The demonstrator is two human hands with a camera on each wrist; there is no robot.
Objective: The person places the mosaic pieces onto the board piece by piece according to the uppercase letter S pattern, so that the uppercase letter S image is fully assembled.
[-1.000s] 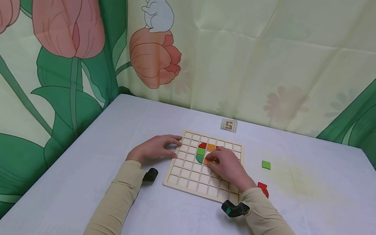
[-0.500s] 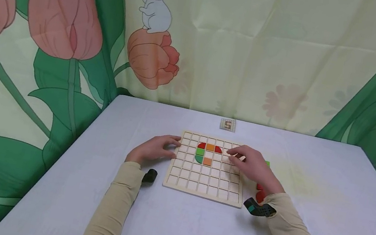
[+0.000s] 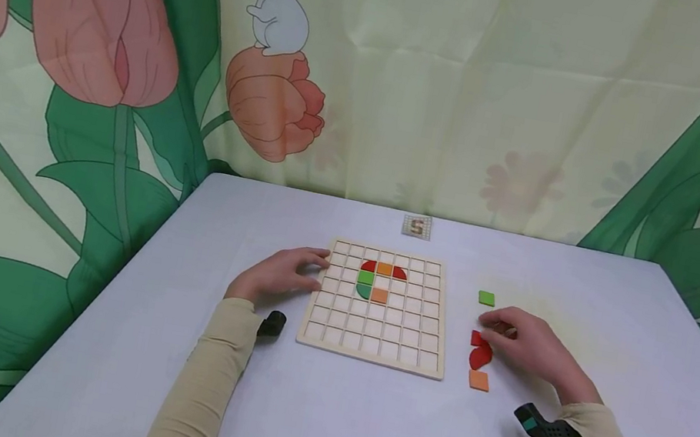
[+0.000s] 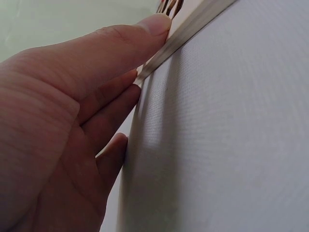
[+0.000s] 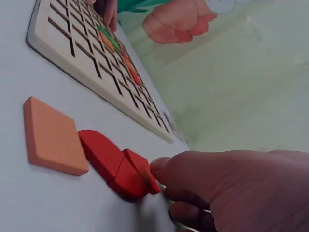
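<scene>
A wooden grid board (image 3: pixel 345 323) lies on the table, with red, orange and green pieces set in its upper middle cells. My left hand (image 3: pixel 277 274) rests against the board's left edge, its thumb (image 4: pixel 130 41) and fingertips touching the wooden side. To the right of the board, my right hand (image 3: pixel 534 349) is low over a loose column of pieces. Its thumb tip is right by a red piece (image 5: pixel 130 171); the other fingers are partly hidden behind the thumb. Close by lie a rounded red piece (image 3: pixel 480 358), an orange square (image 3: pixel 479 380) and a green square (image 3: pixel 487 298).
A small card (image 3: pixel 417 226) with a patterned figure lies behind the board, near the table's back edge. The white table (image 3: pixel 356 423) backs onto a printed curtain (image 3: pixel 412 104) with tulips and a rabbit.
My right hand has left the board and moved right to the loose pieces. An orange square is now uncovered in the board. The left hand stays at the board's edge.
</scene>
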